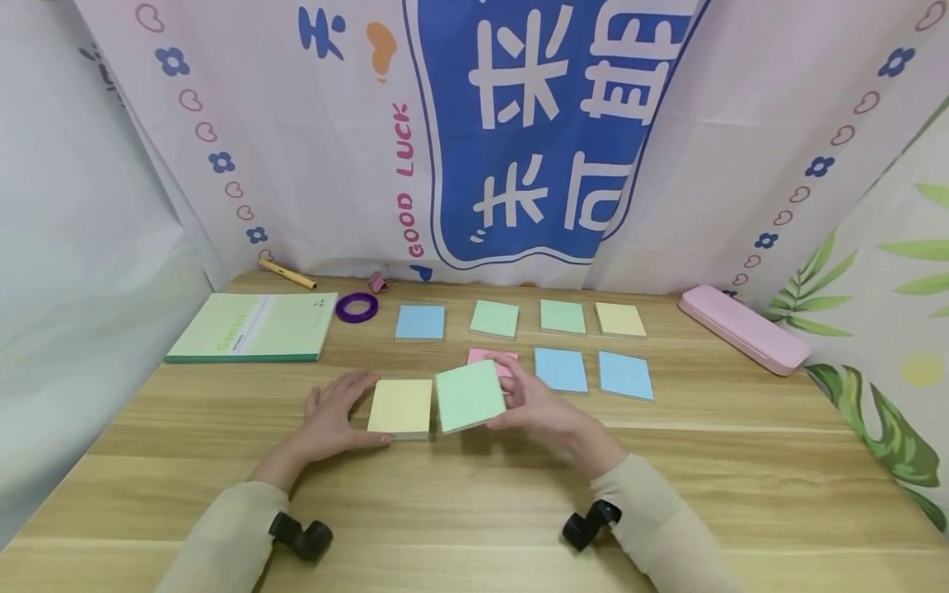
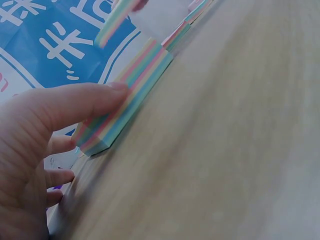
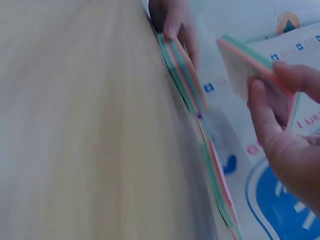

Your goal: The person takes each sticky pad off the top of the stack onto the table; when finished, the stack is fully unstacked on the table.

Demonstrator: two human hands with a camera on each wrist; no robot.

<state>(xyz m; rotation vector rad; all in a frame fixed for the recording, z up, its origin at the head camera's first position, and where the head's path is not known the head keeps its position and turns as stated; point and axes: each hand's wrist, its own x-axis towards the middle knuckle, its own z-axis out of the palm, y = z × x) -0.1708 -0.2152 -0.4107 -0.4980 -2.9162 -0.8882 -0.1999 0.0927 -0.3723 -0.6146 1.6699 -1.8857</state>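
Observation:
My left hand (image 1: 331,422) holds a stack of sticky note pads (image 1: 400,406) with a yellow top sheet, thumb on the near side and fingers at the far side. In the left wrist view the stack (image 2: 132,95) shows striped pink, blue, yellow and green edges and sits on the table. To its right, my right hand (image 1: 539,403) pinches a green-topped sticky note pad (image 1: 470,396) by its right side. The right wrist view shows this pad (image 3: 240,65) tilted and raised above the table. Behind it lies a pink pad (image 1: 483,356), partly hidden.
Blue pads (image 1: 560,370), green pads (image 1: 494,319) and a yellow pad (image 1: 620,319) lie in two rows. A notebook (image 1: 296,325), purple tape roll (image 1: 357,308), yellow pen (image 1: 287,273) and pink binder clip (image 1: 379,281) are at back left, a pink case (image 1: 744,329) at right.

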